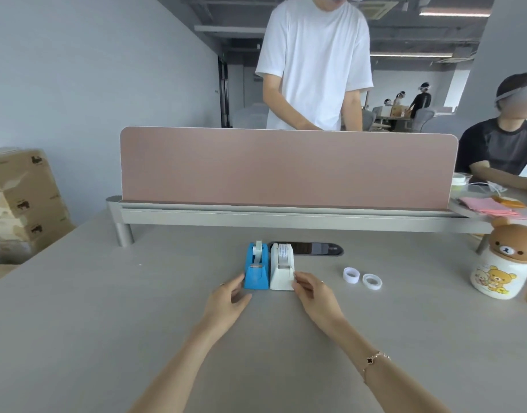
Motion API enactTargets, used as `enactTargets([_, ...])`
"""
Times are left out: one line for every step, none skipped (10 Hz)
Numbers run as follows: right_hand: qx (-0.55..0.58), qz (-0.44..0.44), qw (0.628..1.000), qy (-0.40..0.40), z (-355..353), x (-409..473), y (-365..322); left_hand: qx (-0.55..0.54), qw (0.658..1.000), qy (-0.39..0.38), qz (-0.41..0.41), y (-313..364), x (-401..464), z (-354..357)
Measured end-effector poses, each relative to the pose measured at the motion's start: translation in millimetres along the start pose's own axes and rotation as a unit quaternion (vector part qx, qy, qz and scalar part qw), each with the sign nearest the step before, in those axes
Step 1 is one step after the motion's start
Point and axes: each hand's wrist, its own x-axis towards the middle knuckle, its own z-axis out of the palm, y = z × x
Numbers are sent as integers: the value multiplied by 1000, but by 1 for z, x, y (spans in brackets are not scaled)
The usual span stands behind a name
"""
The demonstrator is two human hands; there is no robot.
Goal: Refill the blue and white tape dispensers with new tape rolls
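Note:
A blue tape dispenser (256,269) and a white tape dispenser (281,268) stand side by side in the middle of the desk, each with a tape roll in it. My left hand (230,299) rests by the blue one's left front corner, fingertips touching it. My right hand (311,290) has its fingers against the white one's right front side. Two small white rings (351,275) (372,281), empty cores or rolls, lie on the desk to the right.
A pink divider panel (289,168) on a metal rail crosses the desk behind the dispensers. A black cable hatch (315,248) lies just behind them. A bear-lidded jar (503,260) stands at the right. Cardboard boxes (23,198) are stacked at left. Two persons are beyond the divider.

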Motion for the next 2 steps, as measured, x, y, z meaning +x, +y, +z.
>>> enactTargets([-8, 4, 1000, -5, -6, -23, 4, 8, 1000, 0, 0, -5, -20, -3])
enactTargets([14, 15, 999, -33, -13, -66, 8, 3, 1000, -9, 27, -17, -46, -6])
